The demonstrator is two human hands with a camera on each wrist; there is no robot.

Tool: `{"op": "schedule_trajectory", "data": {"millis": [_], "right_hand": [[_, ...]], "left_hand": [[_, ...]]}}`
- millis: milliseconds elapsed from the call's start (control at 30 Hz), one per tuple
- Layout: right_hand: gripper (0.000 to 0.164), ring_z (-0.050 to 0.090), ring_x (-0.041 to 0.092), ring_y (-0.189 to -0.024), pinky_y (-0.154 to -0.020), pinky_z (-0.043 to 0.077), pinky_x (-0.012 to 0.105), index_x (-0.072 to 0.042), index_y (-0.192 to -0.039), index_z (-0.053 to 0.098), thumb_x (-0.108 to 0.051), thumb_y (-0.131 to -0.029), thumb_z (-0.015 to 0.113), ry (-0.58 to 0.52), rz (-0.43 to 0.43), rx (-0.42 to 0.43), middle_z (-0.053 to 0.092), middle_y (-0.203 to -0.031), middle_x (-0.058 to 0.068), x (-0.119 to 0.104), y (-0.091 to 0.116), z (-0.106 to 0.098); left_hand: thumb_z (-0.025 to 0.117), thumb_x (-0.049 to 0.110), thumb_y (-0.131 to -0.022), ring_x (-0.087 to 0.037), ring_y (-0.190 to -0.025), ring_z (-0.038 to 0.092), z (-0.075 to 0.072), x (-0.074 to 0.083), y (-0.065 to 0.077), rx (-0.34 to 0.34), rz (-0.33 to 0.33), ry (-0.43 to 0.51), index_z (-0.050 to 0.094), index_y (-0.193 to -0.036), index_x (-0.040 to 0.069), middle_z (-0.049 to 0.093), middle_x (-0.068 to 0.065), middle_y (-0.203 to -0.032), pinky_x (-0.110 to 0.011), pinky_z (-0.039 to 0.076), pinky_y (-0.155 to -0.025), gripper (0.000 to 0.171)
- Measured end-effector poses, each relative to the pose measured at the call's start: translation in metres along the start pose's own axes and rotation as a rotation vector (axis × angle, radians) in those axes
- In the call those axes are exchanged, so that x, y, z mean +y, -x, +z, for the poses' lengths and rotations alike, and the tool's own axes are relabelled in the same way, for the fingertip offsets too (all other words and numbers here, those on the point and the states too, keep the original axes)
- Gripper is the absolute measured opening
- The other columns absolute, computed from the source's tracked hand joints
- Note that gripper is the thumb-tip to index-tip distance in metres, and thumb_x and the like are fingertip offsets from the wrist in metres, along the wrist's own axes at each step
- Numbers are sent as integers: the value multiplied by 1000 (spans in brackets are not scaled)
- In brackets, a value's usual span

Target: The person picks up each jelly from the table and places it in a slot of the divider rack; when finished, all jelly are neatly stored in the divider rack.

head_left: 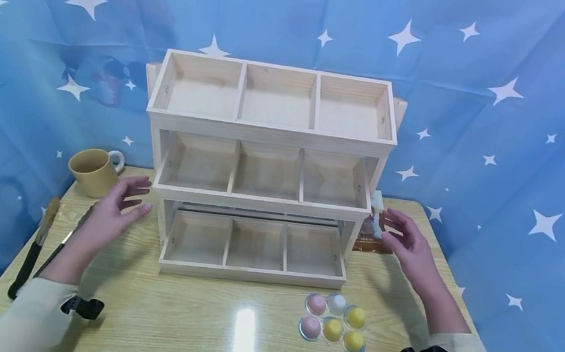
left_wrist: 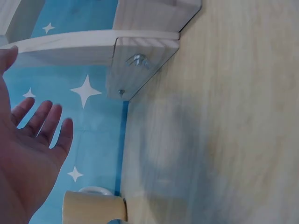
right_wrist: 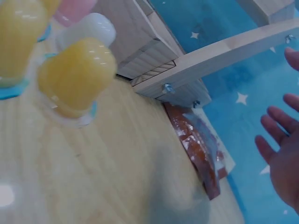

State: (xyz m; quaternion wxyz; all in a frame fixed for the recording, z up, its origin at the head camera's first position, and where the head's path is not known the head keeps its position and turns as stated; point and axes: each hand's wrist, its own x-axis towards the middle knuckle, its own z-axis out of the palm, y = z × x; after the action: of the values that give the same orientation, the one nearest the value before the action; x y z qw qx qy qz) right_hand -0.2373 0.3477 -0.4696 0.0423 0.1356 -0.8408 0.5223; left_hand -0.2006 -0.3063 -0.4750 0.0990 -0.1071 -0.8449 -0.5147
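A three-tier wooden rack (head_left: 271, 135) with divided trays stands at the back of the table, its compartments bare. Left of it, my left hand (head_left: 116, 207) hovers with fingers spread and holds nothing; the left wrist view shows its palm beside the rack's bolted side frame (left_wrist: 145, 65). On the other side, my right hand (head_left: 409, 247) is raised with loose fingers, also holding nothing, near a brown package (head_left: 371, 231) partly hidden behind the rack. Several small jelly cups (head_left: 334, 322), pink, white and yellow, lie in front of the rack's right end.
A tan mug (head_left: 94, 171) with a white handle is at the back left. Two long dark-handled tools lie along the left edge, one a brush-like tool (head_left: 36, 247). Blue star-printed cloth (head_left: 310, 12) hangs behind and along both sides of the wooden table (head_left: 177, 333).
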Motion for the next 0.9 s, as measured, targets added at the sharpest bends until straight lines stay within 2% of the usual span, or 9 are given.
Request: {"op": "schedule_trajectory", "data": {"millis": [100, 167, 400, 500, 567, 700, 900], "right_hand": [[56, 54, 13, -139, -102, 50, 14, -2, -164, 45, -21, -115, 64, 1, -7, -4, 53, -159, 14, 1, 11, 1], [52, 57, 12, -134, -100, 52, 14, 0, -161, 48, -20, -115, 64, 11, -12, -12, 57, -152, 13, 2, 19, 1], [39, 63, 26, -127, -99, 53, 19, -3, -151, 60, -10, -112, 66, 14, 6, -112, 62, -144, 25, 12, 54, 6], [38, 65, 32, -127, -100, 54, 21, -6, -147, 63, -9, -110, 70, 14, 11, -163, 64, -143, 26, 14, 68, 9], [38, 66, 33, -127, -101, 54, 23, -6, -145, 65, -7, -108, 72, -5, 10, -193, 65, -143, 27, 15, 76, 12], [40, 65, 26, -128, -104, 54, 25, -4, -144, 65, -6, -105, 75, -34, 23, -243, 65, -143, 27, 16, 89, 16], [42, 66, 25, -126, -102, 55, 27, -4, -143, 66, -9, -103, 79, -49, 54, -322, 68, -142, 22, 17, 98, 22]], "left_hand": [[72, 10, -109, -42, -140, 53, 7, 0, 3, -6, -4, 23, 43, -162, -3, 55, -26, -153, -15, 45, -107, 62], [72, 8, -108, -39, -138, 54, 13, -1, 4, -10, -8, 36, 42, -161, -5, 56, -27, -151, -15, 47, -106, 62], [73, 16, -109, -36, -138, 55, 27, -7, 7, -40, -79, 35, 42, -160, -4, 57, -26, -150, -27, 50, -108, 63], [74, 17, -109, -29, -134, 57, 31, -7, 8, -37, -82, 33, 45, -158, -4, 60, -25, -147, -29, 51, -108, 60], [74, 16, -108, -22, -131, 58, 34, -8, 9, -30, -75, 38, 47, -156, -4, 61, -25, -145, -27, 52, -106, 59], [75, 15, -108, -11, -124, 60, 38, -11, 10, -24, -72, 56, 49, -154, -3, 63, -24, -141, -19, 53, -100, 56], [75, 13, -108, -8, -119, 62, 42, -17, 12, -1, -69, 93, 53, -151, -3, 64, -22, -135, -16, 56, -92, 51]]}}
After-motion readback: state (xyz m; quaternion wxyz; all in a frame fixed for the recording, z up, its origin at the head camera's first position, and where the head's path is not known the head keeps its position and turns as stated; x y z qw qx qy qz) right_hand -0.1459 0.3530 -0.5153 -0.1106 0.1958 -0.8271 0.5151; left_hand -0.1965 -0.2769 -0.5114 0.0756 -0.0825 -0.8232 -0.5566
